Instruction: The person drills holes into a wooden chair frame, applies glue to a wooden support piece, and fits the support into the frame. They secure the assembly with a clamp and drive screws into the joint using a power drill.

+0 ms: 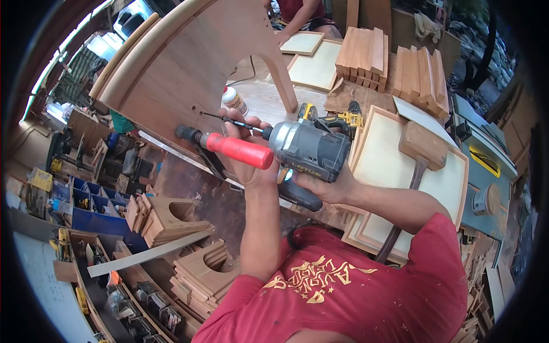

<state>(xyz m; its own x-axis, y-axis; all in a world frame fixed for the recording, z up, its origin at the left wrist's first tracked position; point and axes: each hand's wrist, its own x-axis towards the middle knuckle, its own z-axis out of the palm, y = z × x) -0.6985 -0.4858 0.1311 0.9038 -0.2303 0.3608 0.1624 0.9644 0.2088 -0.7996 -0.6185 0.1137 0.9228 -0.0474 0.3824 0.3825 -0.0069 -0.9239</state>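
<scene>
Gripping drill [309, 150], clamp handle [237, 150] crossing, mallet [423, 146] beside

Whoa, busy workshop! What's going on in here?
A person in a red shirt is holding a grey power drill at a cluttered bench. The right hand grips its handle. The left hand is up by the drill bit, which points at a big curved wooden panel. A red-handled clamp crosses in front of that hand. Another person is at the far end.
</scene>
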